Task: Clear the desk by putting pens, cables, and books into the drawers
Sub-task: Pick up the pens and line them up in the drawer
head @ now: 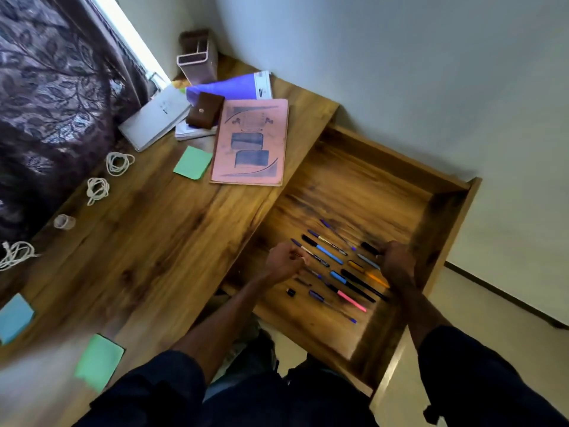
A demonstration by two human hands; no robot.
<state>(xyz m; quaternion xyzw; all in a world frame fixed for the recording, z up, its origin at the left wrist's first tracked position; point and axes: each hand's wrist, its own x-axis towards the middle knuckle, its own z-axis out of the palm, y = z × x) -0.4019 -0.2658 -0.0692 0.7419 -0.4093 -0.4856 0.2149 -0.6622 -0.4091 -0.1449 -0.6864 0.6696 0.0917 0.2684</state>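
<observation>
Blue, blk, orange, pink pens (329, 255) — 2 loose rows in wood drawer (354, 186).

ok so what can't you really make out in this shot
Head view:
- Right hand: the back of the hand hides its fingertips, so what its grip holds among the pens is unclear.
- Left hand: motion blur; whether it pinches a pen is uncertain.
- White cable and blue note: cut off by the left edge.
- Pen holder: its walls hide most of the inside.
- White book: cover print too small to read.
</observation>
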